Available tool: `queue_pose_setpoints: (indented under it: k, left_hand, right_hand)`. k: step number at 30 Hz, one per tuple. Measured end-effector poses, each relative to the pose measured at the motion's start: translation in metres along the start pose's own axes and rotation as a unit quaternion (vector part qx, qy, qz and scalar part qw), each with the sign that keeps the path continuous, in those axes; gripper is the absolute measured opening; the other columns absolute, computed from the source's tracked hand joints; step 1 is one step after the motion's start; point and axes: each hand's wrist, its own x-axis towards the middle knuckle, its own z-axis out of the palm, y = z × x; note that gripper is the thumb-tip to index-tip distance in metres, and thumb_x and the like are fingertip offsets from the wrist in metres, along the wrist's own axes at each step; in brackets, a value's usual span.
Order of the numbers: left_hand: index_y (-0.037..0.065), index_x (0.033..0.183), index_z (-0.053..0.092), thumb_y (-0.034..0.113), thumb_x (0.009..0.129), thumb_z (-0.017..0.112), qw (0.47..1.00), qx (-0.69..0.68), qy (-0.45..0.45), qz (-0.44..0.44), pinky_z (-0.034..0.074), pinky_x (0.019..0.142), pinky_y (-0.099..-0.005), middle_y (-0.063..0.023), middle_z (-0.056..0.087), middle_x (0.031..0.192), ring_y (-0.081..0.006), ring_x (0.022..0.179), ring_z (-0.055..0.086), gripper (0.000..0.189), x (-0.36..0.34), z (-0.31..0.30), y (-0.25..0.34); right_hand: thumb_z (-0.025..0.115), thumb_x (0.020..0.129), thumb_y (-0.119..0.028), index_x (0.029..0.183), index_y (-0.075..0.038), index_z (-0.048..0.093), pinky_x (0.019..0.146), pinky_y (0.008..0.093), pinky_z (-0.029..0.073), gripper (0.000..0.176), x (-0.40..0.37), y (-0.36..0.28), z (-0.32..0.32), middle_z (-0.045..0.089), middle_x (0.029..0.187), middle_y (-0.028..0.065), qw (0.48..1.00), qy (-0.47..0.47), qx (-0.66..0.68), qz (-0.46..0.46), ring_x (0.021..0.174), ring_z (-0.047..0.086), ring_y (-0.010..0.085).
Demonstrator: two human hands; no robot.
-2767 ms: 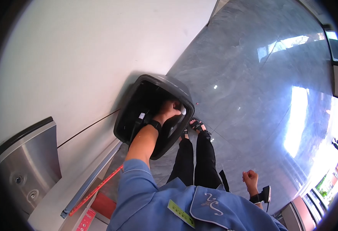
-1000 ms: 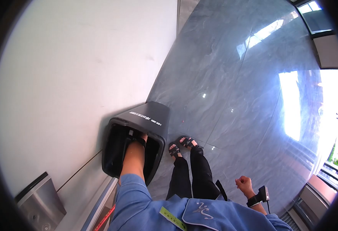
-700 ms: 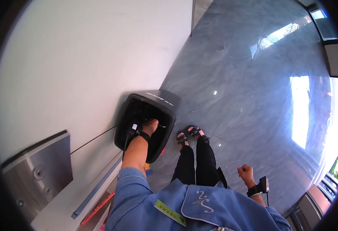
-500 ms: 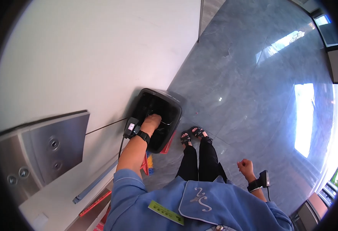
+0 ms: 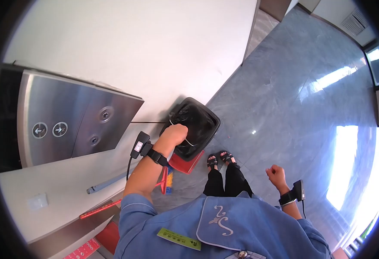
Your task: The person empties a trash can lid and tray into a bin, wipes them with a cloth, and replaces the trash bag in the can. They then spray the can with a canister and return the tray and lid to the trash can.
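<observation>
My left hand (image 5: 176, 133) is closed round the thin pale handle (image 5: 190, 143) of a black bin (image 5: 206, 135). The handle arcs over the bin's mouth, and dark, shiny lining shows inside. The bin stands close to the white wall. Directly below it, a red dustpan (image 5: 187, 163) partly shows, its near side by my left wrist. My right hand (image 5: 276, 176) hangs over the grey floor on the other side, curled into a fist with nothing in it.
A steel panel with arrow buttons (image 5: 60, 129) juts from the wall at the left. Blue and yellow bristles (image 5: 169, 179) sit beside the dustpan. A grey-blue pole (image 5: 107, 184) and a red strip (image 5: 101, 210) lie at lower left. My sandalled feet (image 5: 226, 157) are just right of the bin.
My view has shifted, showing more of the steel panel. My left hand has come up with the handle, and more of the red dustpan shows below the bin. My right hand stays a fist.
</observation>
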Motion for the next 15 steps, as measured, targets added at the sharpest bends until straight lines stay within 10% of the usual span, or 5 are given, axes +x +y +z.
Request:
queue_pose_setpoints:
  k: [15]
  left_hand:
    - [0.005,0.063,0.063,0.008,0.062,0.054,0.971,-0.19,0.14,0.023,0.048,0.061,-0.0352,-0.0173,0.06,0.069,-0.0311,0.068,0.06,0.009,-0.044,0.026,-0.015]
  right_hand:
    - [0.062,0.072,-0.016,0.061,0.002,0.049,0.045,0.0311,0.035,0.025,0.018,-0.141,-0.014,0.045,0.053,0.0129,0.985,-0.075,0.0,-0.153,0.047,0.043,0.019]
